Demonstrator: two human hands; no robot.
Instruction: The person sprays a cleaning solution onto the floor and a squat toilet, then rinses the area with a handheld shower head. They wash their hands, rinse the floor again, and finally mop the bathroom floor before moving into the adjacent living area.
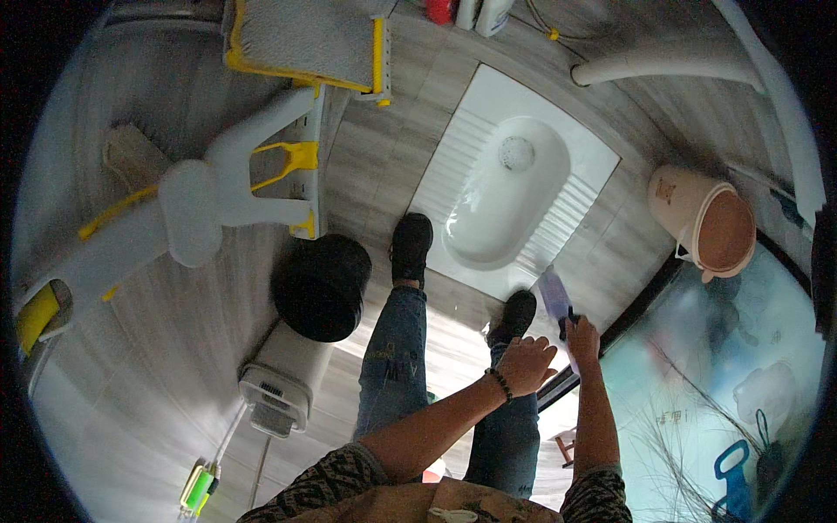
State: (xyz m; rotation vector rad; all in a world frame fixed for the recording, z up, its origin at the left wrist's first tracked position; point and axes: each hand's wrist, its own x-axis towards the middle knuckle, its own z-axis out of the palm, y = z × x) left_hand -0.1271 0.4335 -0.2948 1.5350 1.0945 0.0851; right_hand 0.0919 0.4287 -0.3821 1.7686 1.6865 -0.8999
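Observation:
My right hand (582, 337) is closed around the black grip of a long, pale purple tool (554, 292), perhaps a squeegee; blur leaves its exact kind unclear. The tool slants beside my right shoe, close to the front corner of a white ceramic squat toilet (465, 271). Just left of it, my left hand (528, 366) hangs above my right leg, fingers slightly apart and nothing visible in them. A dark bead bracelet circles that wrist. The toilet pan has ribbed footrests on both sides and a round drain at its far end.
Left of my feet stand a black bin (322, 287) and a pale lidded bin (278, 395). A grey-and-yellow folding stool or ladder (242, 176) leans farther left. A pink bucket (673, 196) stands at right, near a frosted glass panel (654, 386). Bottles (494, 16) line the far wall.

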